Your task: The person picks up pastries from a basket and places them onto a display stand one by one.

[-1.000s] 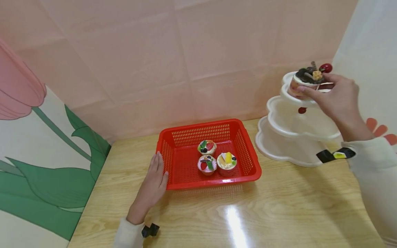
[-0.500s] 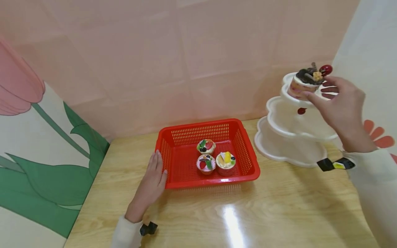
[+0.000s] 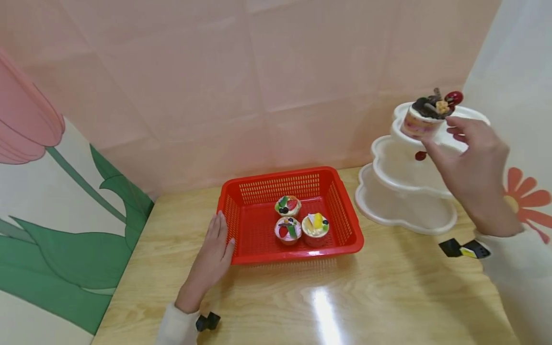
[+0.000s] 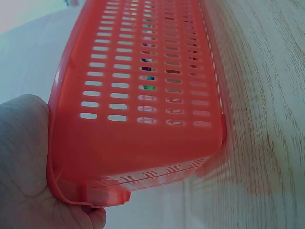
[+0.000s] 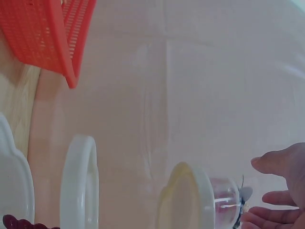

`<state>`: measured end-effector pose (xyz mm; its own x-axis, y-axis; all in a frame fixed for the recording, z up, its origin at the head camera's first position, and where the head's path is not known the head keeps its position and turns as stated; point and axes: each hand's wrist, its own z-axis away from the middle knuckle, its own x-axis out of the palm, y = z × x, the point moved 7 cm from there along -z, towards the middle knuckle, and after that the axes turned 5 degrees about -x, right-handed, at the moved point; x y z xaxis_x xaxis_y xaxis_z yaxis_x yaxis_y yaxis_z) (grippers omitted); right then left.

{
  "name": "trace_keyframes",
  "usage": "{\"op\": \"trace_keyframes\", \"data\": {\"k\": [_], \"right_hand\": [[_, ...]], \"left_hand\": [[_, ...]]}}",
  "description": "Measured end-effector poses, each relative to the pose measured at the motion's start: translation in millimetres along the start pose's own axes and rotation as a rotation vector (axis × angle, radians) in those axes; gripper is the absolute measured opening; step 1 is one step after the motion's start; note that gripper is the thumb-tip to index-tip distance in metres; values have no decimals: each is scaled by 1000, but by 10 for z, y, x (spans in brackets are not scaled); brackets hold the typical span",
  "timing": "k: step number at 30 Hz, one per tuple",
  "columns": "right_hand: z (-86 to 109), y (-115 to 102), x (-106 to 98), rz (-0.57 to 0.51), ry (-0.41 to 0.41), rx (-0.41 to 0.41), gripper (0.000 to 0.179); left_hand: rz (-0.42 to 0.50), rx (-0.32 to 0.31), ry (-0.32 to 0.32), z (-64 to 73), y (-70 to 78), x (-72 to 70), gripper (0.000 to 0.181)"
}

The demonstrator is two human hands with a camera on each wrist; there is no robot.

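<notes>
Hands [image 3: 472,160] beside tiered-stand cupcake [image 3: 424,117]

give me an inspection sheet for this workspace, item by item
surface: glossy wooden table, a light glare near the front.
job's things: chocolate-topped cupcake stands on the top tier of the white three-tier stand; three fruit-topped cupcakes sit in the red basket.
clutter: a small dark red piece on the stand's middle tier.
grippers: left hand rests flat against the basket's left end; right hand open beside the chocolate-topped cupcake, holding nothing.
cables: nothing seen.
surroundings: pink panel wall behind, tulip mural on the left, flower print on the right.
</notes>
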<state>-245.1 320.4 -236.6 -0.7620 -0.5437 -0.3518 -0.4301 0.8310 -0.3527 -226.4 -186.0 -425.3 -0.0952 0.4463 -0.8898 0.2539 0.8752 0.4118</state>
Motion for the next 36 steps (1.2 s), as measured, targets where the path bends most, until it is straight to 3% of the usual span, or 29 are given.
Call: {"op": "trace_keyframes", "data": {"k": [6, 16, 33, 36], "right_hand": [[115, -261, 90, -80, -90, -74, 53], [412, -575, 391, -199, -281, -144, 49], [965, -838, 977, -214, -633, -268, 53], [1043, -858, 1096, -199, -719, -255, 58]], "left_hand": [[0, -7, 6, 10, -13, 21, 67], [3, 3, 5, -12, -3, 13, 66], [12, 1, 7, -2, -7, 19, 66], [14, 1, 10, 1, -2, 14, 66]]}}
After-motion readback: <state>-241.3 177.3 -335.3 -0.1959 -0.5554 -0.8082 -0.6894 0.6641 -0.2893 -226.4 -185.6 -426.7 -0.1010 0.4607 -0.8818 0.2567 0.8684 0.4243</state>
